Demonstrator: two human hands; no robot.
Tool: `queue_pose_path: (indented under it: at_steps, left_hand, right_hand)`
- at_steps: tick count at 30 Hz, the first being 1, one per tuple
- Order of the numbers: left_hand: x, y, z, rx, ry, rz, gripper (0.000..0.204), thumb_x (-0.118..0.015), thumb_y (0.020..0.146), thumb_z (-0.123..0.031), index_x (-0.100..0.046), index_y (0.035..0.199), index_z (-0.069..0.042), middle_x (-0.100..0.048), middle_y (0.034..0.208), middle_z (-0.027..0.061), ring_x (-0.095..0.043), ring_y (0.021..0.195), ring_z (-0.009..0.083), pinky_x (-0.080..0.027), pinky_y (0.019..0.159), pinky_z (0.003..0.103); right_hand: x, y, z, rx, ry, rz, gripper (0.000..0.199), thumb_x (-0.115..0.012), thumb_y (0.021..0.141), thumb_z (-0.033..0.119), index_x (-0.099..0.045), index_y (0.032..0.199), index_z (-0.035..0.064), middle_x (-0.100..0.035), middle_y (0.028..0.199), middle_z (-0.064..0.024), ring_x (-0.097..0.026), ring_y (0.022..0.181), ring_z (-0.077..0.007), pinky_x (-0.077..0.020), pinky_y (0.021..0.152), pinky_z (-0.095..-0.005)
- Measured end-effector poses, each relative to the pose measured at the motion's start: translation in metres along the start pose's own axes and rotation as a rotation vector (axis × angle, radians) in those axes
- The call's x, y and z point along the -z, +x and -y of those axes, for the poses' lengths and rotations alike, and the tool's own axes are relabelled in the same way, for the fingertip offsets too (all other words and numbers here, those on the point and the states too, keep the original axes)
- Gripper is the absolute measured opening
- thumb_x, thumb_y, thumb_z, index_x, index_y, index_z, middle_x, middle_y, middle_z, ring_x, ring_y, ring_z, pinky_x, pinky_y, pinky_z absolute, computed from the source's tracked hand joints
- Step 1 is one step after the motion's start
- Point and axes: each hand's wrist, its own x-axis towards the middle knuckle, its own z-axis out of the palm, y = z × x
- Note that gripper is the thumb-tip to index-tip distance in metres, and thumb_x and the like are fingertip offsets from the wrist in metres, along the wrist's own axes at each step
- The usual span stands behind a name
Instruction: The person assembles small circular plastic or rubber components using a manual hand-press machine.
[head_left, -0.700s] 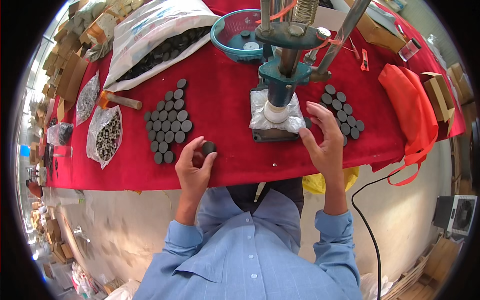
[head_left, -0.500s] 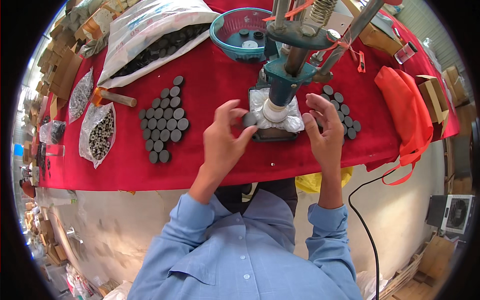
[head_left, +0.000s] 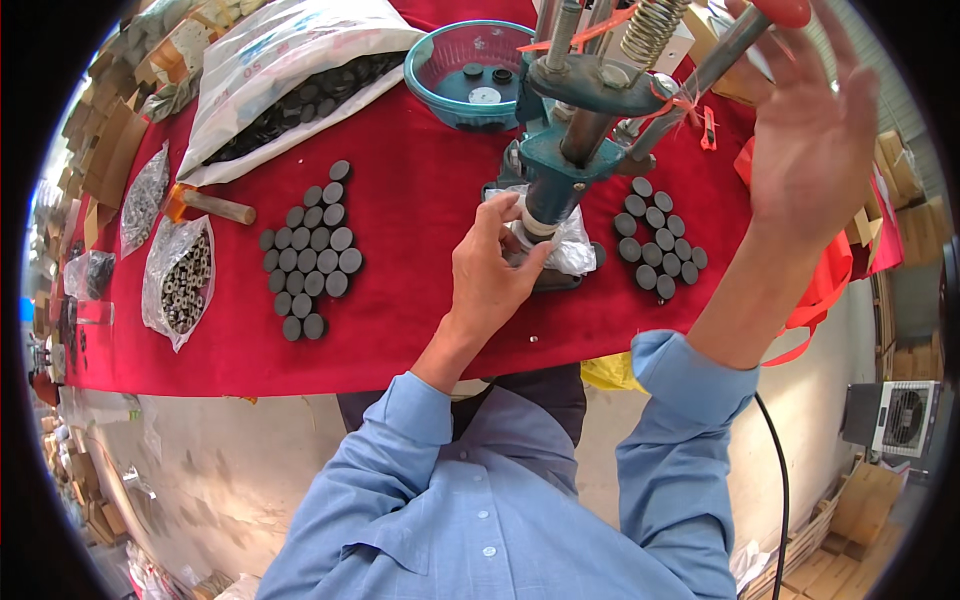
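**Left hand [head_left: 495, 265] in at the foot of the bench press [head_left: 570, 170], right hand [head_left: 815, 140] up beside its lever [head_left: 715, 65]**

The left hand has moved in from just left of the press, where it carried a dark round disc. Its thumb and fingertips now sit a narrow way apart beside the white collar [head_left: 541, 226] of the ram, over the clear plastic wrap [head_left: 572, 248]. That disc is hidden; I cannot tell whether it is pinched or lies under the ram.

The right hand has left its place at the right of the press and risen to the lever. It is blurred, its fingers spread wide near the red knob [head_left: 785, 10]; contact with it cannot be made out.

I judge that the work has passed from carrying a disc to positioning it at the press.

One loose disc [head_left: 599, 254] lies just right of the press foot. Further right is a group of dark discs [head_left: 665, 240]; well left of the press, a larger group [head_left: 310, 250] lies on the red-covered worktop [head_left: 400, 330]. Behind the press, to its left, stands a teal basin [head_left: 440, 108].
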Motion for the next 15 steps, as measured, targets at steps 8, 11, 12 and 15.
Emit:
queue_pose_path:
  at_steps: [8, 11, 12, 15]
  left_hand:
    - [-0.002, -0.002, 0.001, 0.028, -0.015, -0.023, 0.066, -0.087, 0.077, -0.006, -0.049, 0.131, -0.003, -0.071, 0.112, 0.0143, -0.063, 0.070, 0.0178, -0.054, 0.062, 0.030]
    - [-0.001, -0.003, 0.004, 0.037, -0.019, -0.022, 0.066, -0.087, 0.077, -0.006, -0.049, 0.131, -0.003, -0.070, 0.112, 0.0138, -0.063, 0.069, 0.0177, -0.054, 0.061, 0.030]
    - [-0.003, -0.002, 0.004, 0.030, -0.031, -0.023, 0.066, -0.087, 0.077, -0.006, -0.049, 0.131, -0.003, -0.070, 0.112, 0.0136, -0.063, 0.069, 0.0176, -0.053, 0.060, 0.030]
    - [-0.003, -0.002, 0.004, 0.027, -0.037, -0.031, 0.068, -0.087, 0.077, -0.006, -0.048, 0.133, -0.003, -0.069, 0.113, 0.0127, -0.063, 0.070, 0.0169, -0.054, 0.062, 0.030]
  right_hand:
    - [-0.031, 0.021, 0.020, 0.184, -0.471, 0.159, 0.042, -0.054, 0.104, 0.036, -0.066, 0.099, -0.0037, -0.051, 0.076, -0.0037, -0.050, 0.062, -0.0108, -0.0453, 0.059, -0.0262]
    - [-0.006, 0.000, 0.023, 0.105, -0.381, 0.162, 0.055, -0.049, 0.106, 0.033, -0.050, 0.141, -0.0093, -0.063, 0.114, -0.0187, -0.060, 0.088, -0.0230, -0.0457, 0.078, -0.0369]
    - [-0.009, -0.022, 0.024, 0.267, -0.446, 0.129, 0.051, -0.048, 0.106, 0.029, -0.051, 0.139, -0.0096, -0.059, 0.106, -0.0149, -0.052, 0.080, -0.0206, -0.0406, 0.073, -0.0365]
    - [0.009, -0.063, 0.052, 0.172, -0.062, 0.372, 0.037, -0.043, 0.106, 0.021, -0.056, 0.128, -0.0064, -0.049, 0.089, -0.0080, -0.043, 0.072, -0.0174, -0.0350, 0.068, -0.0360]
